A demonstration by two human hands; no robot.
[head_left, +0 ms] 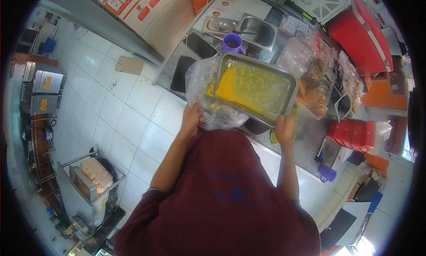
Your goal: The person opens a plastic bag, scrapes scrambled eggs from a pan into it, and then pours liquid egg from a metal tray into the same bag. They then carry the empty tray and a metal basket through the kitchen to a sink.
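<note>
A rectangular metal tray (294, 93) is tipped toward a clear plastic bag (227, 120) on its left. Loose yellow food (227, 84) is heaped along the tray's left end, with scattered bits over the rest of its base. More yellow pieces lie inside the bag, under the tray's left edge. My left hand (192, 118) is closed on the edge of the bag. At the tray's lower right corner, my right hand (284, 130) grips the rim. Green material (275, 136) shows beside that hand, partly covered.
Behind the tray are a purple mug (232, 44) and a metal sink (262, 27). Two dark flat panels (179, 74) lie at the counter's left. Plastic-wrapped packs (317, 74) and red boxes (355, 135) stand to the right. Another purple mug (327, 173) sits near the counter's front edge.
</note>
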